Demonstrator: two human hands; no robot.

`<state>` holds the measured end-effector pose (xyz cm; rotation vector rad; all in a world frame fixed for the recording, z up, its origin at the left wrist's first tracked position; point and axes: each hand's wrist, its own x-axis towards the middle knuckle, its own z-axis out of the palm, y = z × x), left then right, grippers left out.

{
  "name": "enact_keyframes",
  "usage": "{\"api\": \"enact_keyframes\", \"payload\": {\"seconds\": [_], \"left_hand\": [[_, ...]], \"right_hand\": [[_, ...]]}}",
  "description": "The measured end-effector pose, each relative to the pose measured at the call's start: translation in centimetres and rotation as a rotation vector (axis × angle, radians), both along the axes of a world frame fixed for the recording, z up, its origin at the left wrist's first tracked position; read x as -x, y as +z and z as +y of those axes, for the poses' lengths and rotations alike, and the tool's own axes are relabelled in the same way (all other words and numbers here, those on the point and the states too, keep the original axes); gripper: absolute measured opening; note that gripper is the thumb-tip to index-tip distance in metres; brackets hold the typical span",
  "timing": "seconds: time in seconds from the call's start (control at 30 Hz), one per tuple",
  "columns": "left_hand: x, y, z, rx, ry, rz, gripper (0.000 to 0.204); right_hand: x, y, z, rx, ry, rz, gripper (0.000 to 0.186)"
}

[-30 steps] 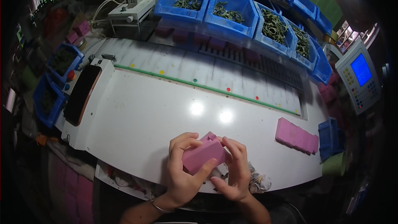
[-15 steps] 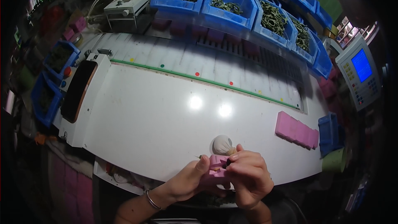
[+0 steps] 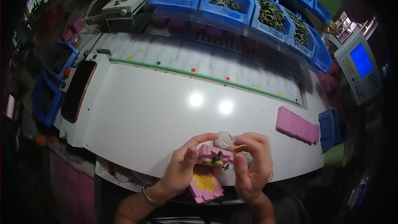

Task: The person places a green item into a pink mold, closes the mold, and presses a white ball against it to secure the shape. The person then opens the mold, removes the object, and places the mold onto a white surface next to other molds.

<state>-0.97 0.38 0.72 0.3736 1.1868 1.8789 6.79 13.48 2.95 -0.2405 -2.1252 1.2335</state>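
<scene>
My left hand (image 3: 180, 168) grips a pink rubber mould that is opened into two halves. The upper half (image 3: 206, 151) has dark green pieces (image 3: 218, 157) standing out of it. Below it hangs the lower half (image 3: 212, 193), its inner face yellow. My right hand (image 3: 256, 165), a little blurred, is just right of the mould with thumb and fingers apart and nothing visible between them. A small dark piece (image 3: 225, 166) sticks out of the mould towards its thumb. Just beyond the mould, a white tied cloth pouch (image 3: 224, 140) lies on the white table (image 3: 145, 120).
Several blue bins (image 3: 227, 11) of dark green ring-shaped pieces line the back. A row of pink blocks (image 3: 296, 125) lies at the right, near a control panel (image 3: 360, 64) with a blue screen. A phone-like dark slab (image 3: 78, 91) rests on the white housing at left.
The pink mould has come open, its lower half dropping down to show the yellow inside. My right hand has drawn off to the right and its fingers have spread.
</scene>
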Motion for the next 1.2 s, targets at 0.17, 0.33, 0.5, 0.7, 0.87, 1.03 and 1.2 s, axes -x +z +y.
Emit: {"api": "enact_keyframes", "payload": {"seconds": [0.17,0.33,0.5,0.7,0.87,1.03,1.2], "left_hand": [[0.1,1.0,-0.2,-0.026,-0.013,0.2,0.097],[0.4,1.1,-0.4,-0.095,-0.273,0.072,0.109],[0.8,0.3,0.1,-0.149,-0.274,0.113,0.102],[0.9,-1.6,0.8,-0.229,-0.177,0.074,0.065],[1.2,-2.4,0.9,-0.107,-0.053,0.159,0.058],[1.2,-3.0,0.8,-0.017,-0.044,0.178,0.051],[1.3,-2.5,1.0,-0.023,-0.086,0.129,0.046]], "right_hand": [[1.0,-1.2,1.5,0.016,0.347,0.002,0.029],[1.4,-1.2,1.1,1.095,0.715,-0.34,0.024],[2.0,-5.6,0.0,1.21,0.709,-0.423,0.031],[1.4,-4.0,0.5,0.846,0.309,-0.39,0.044],[-0.1,-3.0,1.3,-0.022,0.258,-0.076,0.05],[0.0,-3.3,1.3,-0.271,0.207,-0.097,0.049],[-0.5,-4.3,1.1,-0.47,0.118,-0.004,0.036]]}}
